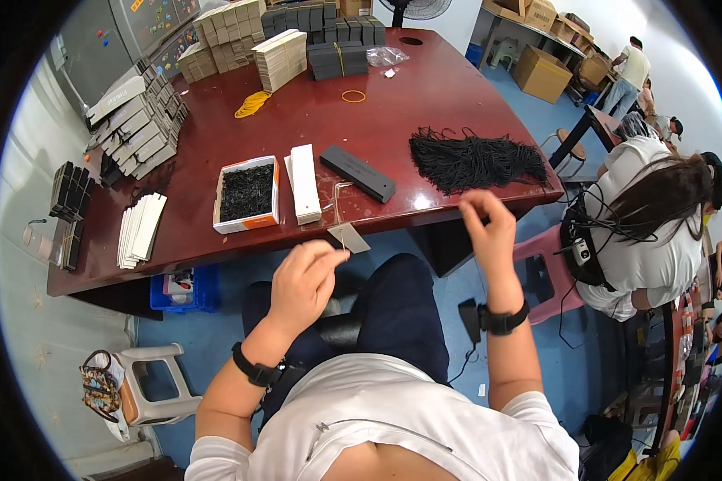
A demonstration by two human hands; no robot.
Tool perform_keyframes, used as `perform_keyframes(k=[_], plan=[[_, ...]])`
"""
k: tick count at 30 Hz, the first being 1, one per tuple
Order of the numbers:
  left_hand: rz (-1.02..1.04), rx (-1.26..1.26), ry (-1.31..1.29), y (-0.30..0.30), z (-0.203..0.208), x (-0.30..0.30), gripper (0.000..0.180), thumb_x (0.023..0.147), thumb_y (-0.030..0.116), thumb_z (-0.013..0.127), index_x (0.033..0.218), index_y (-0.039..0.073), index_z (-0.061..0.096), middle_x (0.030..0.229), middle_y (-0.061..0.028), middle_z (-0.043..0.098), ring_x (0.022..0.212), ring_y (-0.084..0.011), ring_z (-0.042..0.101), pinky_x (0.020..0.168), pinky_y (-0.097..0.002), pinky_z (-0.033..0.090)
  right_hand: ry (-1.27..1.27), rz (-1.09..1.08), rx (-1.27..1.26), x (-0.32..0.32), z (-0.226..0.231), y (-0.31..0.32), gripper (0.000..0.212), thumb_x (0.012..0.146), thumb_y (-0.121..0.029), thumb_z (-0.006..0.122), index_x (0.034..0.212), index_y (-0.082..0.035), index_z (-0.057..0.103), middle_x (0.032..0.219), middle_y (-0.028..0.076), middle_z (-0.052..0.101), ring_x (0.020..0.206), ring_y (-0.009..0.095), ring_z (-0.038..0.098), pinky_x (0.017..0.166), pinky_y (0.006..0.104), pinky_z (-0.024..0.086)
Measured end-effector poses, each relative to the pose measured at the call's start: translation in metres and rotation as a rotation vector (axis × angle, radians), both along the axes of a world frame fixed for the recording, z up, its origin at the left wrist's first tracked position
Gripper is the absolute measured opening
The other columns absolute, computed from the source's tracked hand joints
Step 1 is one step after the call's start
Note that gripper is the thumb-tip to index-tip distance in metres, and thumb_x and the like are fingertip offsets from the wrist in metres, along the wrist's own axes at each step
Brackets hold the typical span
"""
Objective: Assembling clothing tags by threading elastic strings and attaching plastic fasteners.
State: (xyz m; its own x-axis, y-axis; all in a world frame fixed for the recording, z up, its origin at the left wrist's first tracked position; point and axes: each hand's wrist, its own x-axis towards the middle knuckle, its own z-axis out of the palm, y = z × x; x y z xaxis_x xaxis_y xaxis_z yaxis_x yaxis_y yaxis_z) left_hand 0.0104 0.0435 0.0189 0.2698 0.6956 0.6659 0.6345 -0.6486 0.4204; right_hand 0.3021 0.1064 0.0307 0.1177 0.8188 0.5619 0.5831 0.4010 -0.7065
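Note:
My left hand (pixel 303 282) is closed in a pinch in front of the table's near edge. Its fingertips are close to a pale card (pixel 350 238) at that edge; I cannot tell whether they hold the card or something thin in front of it. My right hand (pixel 489 230) is raised to the right, thumb and forefinger together, and whatever is between them is too small to see. Just beyond it lies a bundle of black cords (pixel 475 160). On the tabletop, a bent wire (pixel 338 200) sits between a stack of white cards (pixel 304 184) and a long dark box (pixel 358 172).
An open box of small black pieces (pixel 246 192) and fanned white strips (pixel 142 231) lie on the red table (pixel 425 96). Stacked boxes (pixel 281 60) and yellow rubber bands (pixel 253 105) are farther back. A person in white (pixel 650 216) sits at right on a pink stool (pixel 547 268).

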Motion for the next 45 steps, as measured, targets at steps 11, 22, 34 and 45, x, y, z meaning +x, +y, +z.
perform_keyframes(k=[11, 22, 34, 45], plan=[[-0.075, -0.022, 0.013, -0.011, 0.038, 0.004, 0.02, 0.07, -0.004, 0.063, 0.087, 0.006, 0.066, 0.08, -0.0085, 0.063, 0.07, -0.0258, 0.061, 0.063, -0.0341, 0.049, -0.474, -0.043, 0.158, 0.007, 0.012, 0.079, 0.007, 0.075, -0.009, 0.068, 0.082, -0.009, 0.069, 0.077, 0.008, 0.058, 0.077, 0.026, 0.058, 0.07, 0.0355, 0.047], [-0.167, -0.075, 0.023, 0.096, 0.088, 0.081, 0.02, 0.081, 0.01, 0.064, 0.1, 0.005, 0.064, 0.093, -0.008, 0.06, 0.07, -0.0224, 0.061, 0.065, -0.0336, 0.049, 0.084, 0.169, 0.027, 0.005, 0.027, 0.06, 0.011, 0.077, -0.003, 0.069, 0.087, -0.005, 0.07, 0.073, 0.001, 0.054, 0.062, 0.01, 0.047, 0.057, 0.0241, 0.039], [-0.126, -0.283, 0.103, 0.097, 0.075, 0.097, 0.017, 0.084, 0.021, 0.063, 0.086, 0.005, 0.067, 0.077, -0.0085, 0.061, 0.069, -0.0237, 0.059, 0.064, -0.0331, 0.047, -0.01, 0.288, 0.082, -0.018, 0.044, 0.027, 0.009, 0.077, -0.004, 0.068, 0.086, -0.006, 0.068, 0.078, 0.002, 0.055, 0.066, 0.014, 0.053, 0.057, 0.0252, 0.042], [-0.52, -0.618, -0.569, 0.004, 0.065, -0.006, 0.023, 0.09, 0.013, 0.05, 0.074, -0.002, 0.059, 0.092, -0.0108, 0.061, 0.087, -0.0165, 0.058, 0.08, -0.0304, 0.044, 0.012, 0.171, 0.123, -0.012, 0.02, -0.028, 0.007, 0.081, -0.001, 0.063, 0.088, -0.002, 0.063, 0.077, 0.009, 0.063, 0.068, 0.023, 0.061, 0.061, 0.0294, 0.047]])
